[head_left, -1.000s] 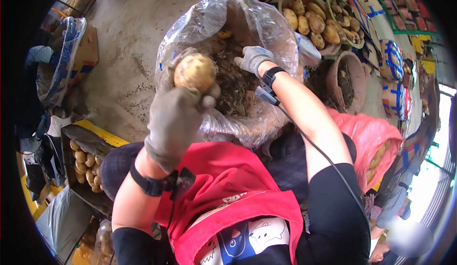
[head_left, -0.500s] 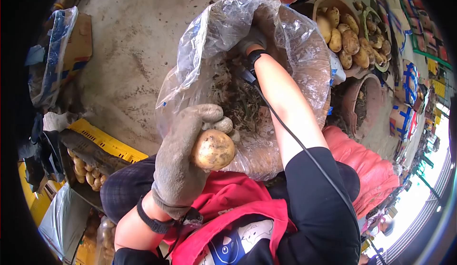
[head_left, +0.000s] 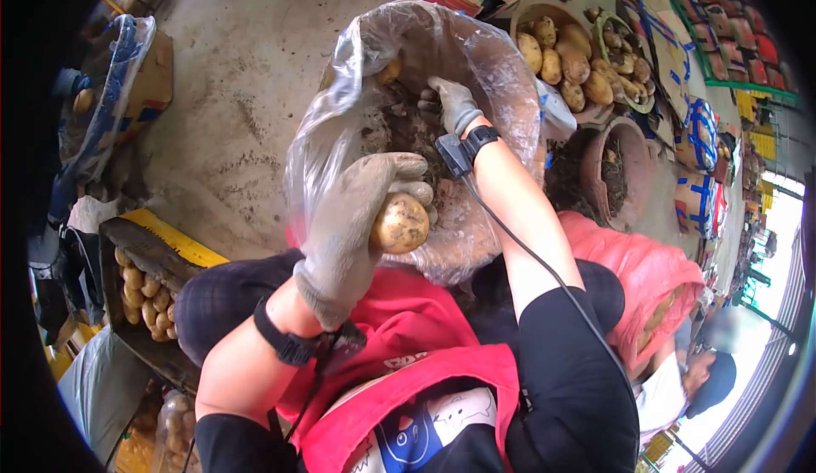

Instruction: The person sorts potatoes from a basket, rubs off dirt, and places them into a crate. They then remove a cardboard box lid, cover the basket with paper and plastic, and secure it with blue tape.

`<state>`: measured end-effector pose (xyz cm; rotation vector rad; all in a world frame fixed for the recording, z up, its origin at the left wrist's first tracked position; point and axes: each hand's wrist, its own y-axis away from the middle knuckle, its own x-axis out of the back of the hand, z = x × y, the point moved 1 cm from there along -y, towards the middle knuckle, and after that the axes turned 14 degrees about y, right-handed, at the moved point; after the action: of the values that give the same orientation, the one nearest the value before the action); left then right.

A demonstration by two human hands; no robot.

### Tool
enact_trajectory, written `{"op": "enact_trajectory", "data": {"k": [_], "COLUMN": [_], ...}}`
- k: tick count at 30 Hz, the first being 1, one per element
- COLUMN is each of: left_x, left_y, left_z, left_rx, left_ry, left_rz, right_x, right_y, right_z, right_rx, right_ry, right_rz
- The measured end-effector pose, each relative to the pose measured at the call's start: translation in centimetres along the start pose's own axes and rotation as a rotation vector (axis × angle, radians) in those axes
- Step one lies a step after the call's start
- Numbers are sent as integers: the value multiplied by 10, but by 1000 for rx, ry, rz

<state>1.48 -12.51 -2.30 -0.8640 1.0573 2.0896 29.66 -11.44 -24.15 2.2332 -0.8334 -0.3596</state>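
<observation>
The gloved left hand [head_left: 353, 218] was clamped on 1 potato [head_left: 401, 223] over the near rim of the plastic bag [head_left: 310, 158]; firm, dense and dusty, it seemed best cupped around its middle. The right hand [head_left: 455, 106] reached inside the bag; whether it gripped anything was unclear.

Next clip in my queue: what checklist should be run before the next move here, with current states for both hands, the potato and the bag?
1. Grip: left hand wraps the potato firmly: ok.
2. Reach: right hand is inside the plastic bag, on the debris: ok.
3. Is the right hand holding something: cannot tell.
4. Bag mouth open wide: ok.
5. More to pick: second potato shows at the bag's far wall: ok.
</observation>
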Motion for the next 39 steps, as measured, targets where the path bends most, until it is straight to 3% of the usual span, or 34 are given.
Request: {"op": "enact_trajectory", "data": {"k": [1, 3, 6, 7, 9, 11, 14, 15, 17, 18, 19, 21, 24, 27, 29, 31, 33, 36, 37, 39], "left_x": [-1, -9, -14, -16, -17, -16, -13, -13, -12, -11, -10, -8, -7, -7, -5, -4, -4, -4, -4, -5], "left_y": [4, 12, 23, 26, 29, 32, 33, 32, 26, 22, 17, 6, -10, -21, -26, -30, -30, -24, -21, -15], "left_z": [-4, -6, -11, -11, -12, -11, -3, 0, 8, 11, 15, 22, 26, 32, 34, 35, 36, 36, 34, 30], "left_rx": [32, 4, -27, -24, -48, -29, 10, 28, 45, 58, 65, 83, 119, 188, 213, 205, 204, 141, 134, 97], "left_ry": [47, -11, -138, -152, -162, -123, -51, -18, -46, -78, -75, -126, -120, -115, -12, -3, -46, -74, -75, -75], "left_rz": [-32, -58, -130, -134, -182, -146, -63, -22, 17, 46, 57, 107, 143, 190, 259, 238, 240, 190, 183, 121], "right_x": [-1, 10, 26, 29, 28, 19, 0, -10, -30, -41, -50, -73, -97, -117, -116, -109, -96, -59, -43, -21], "right_y": [17, 19, 29, 31, 34, 28, 24, 19, 1, -15, -28, -34, -79, -123, -144, -144, -107, -143, -96, -68], "right_z": [-7, -3, 8, 12, 14, 19, 21, 19, 17, 18, 22, 9, 17, 29, 42, 42, 18, 42, 21, 24], "right_rx": [-67, -54, 393, 393, 274, 180, 402, 394, 266, 296, 286, 461, 489, 174, 145, 127, 359, 51, -35, -113], "right_ry": [197, 284, 924, 930, 1235, 1257, 1467, 1466, 1425, 1302, 1303, 1173, 1439, 1369, 1423, 1482, 1577, 702, 255, -259], "right_rz": [70, 44, -40, -38, 81, 129, 68, 58, 260, 332, 321, 288, 327, 451, 470, 471, 211, -222, -262, -565]}}
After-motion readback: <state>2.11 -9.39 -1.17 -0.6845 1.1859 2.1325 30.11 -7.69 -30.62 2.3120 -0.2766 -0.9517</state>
